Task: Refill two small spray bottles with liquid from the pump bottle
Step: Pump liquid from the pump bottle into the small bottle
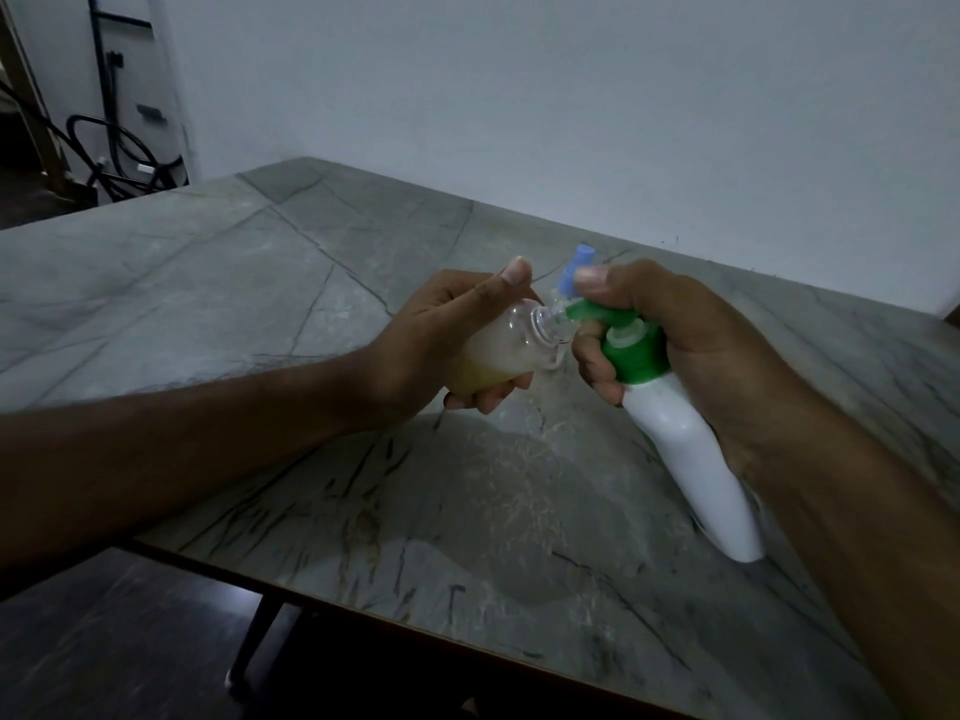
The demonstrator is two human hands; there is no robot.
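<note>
While left grip [457, 340] clasps spray bottle [498, 350] (uncapped), right grip [670, 345] squeezes pump bottle [685, 449].

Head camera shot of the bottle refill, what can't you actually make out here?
- Second spray bottle: head view, mostly hidden behind the right hand and the pump nozzle; only a blue top shows.
- Clear spray bottle: its base and full liquid level are covered by the left hand.
- Pump bottle: label side faces away.
- Liquid flow at the nozzle: too small and blurred.
</note>
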